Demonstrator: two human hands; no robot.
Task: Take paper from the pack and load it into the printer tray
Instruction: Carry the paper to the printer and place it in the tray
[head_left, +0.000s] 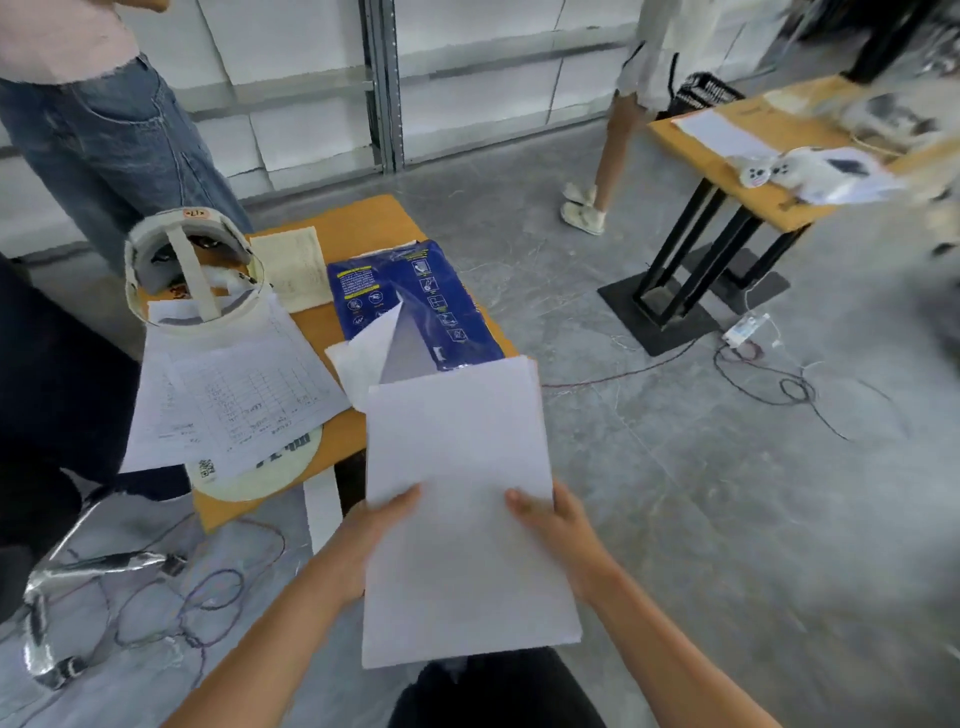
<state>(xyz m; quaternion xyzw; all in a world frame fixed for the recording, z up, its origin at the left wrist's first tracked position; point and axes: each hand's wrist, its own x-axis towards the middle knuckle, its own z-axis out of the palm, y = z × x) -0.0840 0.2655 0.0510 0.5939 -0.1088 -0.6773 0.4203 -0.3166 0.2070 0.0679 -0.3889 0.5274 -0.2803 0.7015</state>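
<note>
I am gripping a white paper stack (462, 514) with left hand (376, 535) and right hand (550, 525) clamping opposite edges, near the torn-open blue paper pack (415, 301).

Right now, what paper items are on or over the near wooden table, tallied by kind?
Blank white paper stack, held in left hand and right hand: 1
Blue paper pack, torn open: 1
Printed table sheets, overlapping: at least 2
Cream printed sheet: 1
Total: at least 5
</note>
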